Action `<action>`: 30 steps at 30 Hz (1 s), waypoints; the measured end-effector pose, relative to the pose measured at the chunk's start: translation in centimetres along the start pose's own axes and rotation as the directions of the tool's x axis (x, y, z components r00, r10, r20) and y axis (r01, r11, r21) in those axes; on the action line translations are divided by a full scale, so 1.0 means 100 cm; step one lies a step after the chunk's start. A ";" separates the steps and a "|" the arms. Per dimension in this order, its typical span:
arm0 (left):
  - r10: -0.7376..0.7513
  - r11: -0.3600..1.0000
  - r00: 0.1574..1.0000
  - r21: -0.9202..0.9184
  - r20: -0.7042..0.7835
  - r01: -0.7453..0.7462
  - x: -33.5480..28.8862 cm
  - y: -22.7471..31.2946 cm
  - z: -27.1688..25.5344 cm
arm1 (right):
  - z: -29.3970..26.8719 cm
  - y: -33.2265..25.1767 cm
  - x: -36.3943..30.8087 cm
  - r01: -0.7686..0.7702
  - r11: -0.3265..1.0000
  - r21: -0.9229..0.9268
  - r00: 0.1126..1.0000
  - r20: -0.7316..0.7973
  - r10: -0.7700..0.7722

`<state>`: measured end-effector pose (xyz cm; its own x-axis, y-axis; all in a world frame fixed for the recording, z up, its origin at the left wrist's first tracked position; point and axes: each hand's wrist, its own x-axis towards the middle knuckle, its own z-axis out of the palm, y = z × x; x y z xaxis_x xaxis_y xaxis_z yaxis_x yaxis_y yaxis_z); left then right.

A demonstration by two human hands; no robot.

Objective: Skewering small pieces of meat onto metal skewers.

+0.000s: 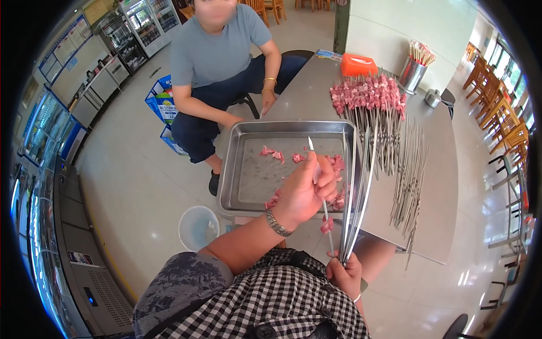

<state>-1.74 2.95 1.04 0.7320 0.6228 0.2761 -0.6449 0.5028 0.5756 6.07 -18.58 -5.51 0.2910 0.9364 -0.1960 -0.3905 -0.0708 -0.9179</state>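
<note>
Over the metal tray [223, 186], my left hand [307, 189] is closed around a metal skewer [311, 146], its pointed tip showing above the fingers. Something pink, seemingly meat, shows between those fingers. A piece of meat [327, 225] is threaded lower on the same skewer, whose lower end reaches my right hand [345, 274]. Held low near my lap, my right hand is closed on the ends of several long flat metal skewers [353, 226], fanned upward past the tray's right side. Raw meat pieces [273, 153] lie scattered in the tray, some partly hidden by my left hand.
Loaded meat skewers [367, 96] are piled on the table [440, 209], with bare skewers [411, 181] beside them. An orange box [358, 65], a metal canister of sticks [412, 76] and a small lidded pot [433, 98] stand behind. A person [220, 62] sits opposite; a white bucket [199, 228] is left.
</note>
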 end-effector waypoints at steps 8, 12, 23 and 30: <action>-0.134 0.990 0.954 -0.072 -0.268 0.119 -0.008 -0.035 0.030 | -0.002 0.008 -0.002 0.056 0.998 -0.022 0.989 -0.137 -0.059; -0.243 0.967 0.964 -0.105 -0.105 0.232 0.001 -0.051 0.012 | -0.020 0.022 -0.010 0.134 0.991 0.031 0.971 -0.204 -0.125; -0.108 -0.266 0.994 0.963 0.013 -0.042 0.063 0.028 -0.077 | -0.058 -0.016 -0.017 0.165 0.979 -0.122 0.869 -0.451 -0.203; -0.344 -0.435 0.938 0.890 -0.028 -0.133 0.095 -0.003 -0.105 | -0.053 -0.016 -0.022 0.138 0.983 -0.121 0.886 -0.428 -0.177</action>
<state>3.05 15.01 -4.62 0.9028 0.4282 0.0393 0.3789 -0.8355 0.3979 10.66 -22.29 -5.42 0.7011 0.6951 -0.1591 -0.2383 0.0181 -0.9710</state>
